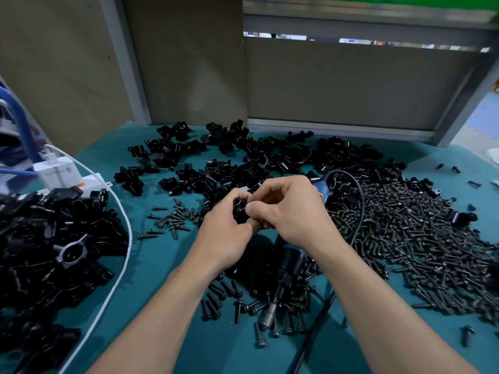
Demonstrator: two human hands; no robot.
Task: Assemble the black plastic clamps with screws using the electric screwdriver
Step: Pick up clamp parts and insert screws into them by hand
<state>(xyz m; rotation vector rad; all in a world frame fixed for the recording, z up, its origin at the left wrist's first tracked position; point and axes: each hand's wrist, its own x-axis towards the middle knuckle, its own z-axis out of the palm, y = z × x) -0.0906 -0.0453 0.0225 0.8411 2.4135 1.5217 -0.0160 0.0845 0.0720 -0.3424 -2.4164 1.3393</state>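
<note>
My left hand point(225, 233) grips a black plastic clamp point(239, 210) above the middle of the teal table point(151, 265). My right hand point(290, 211) meets it from the right, thumb and fingers pinched at the clamp's side; any screw between them is hidden. The blue electric screwdriver point(286, 273) lies on the table under my right wrist, its metal bit point(268, 318) pointing toward me among loose screws.
Loose black clamp parts point(229, 155) cover the back of the table. A big pile of black screws point(421, 238) fills the right side, a small cluster of screws point(172, 218) lies to the left. Assembled clamps point(54, 252) heap at the left, beside a white cable point(118, 265) and charger point(58, 171).
</note>
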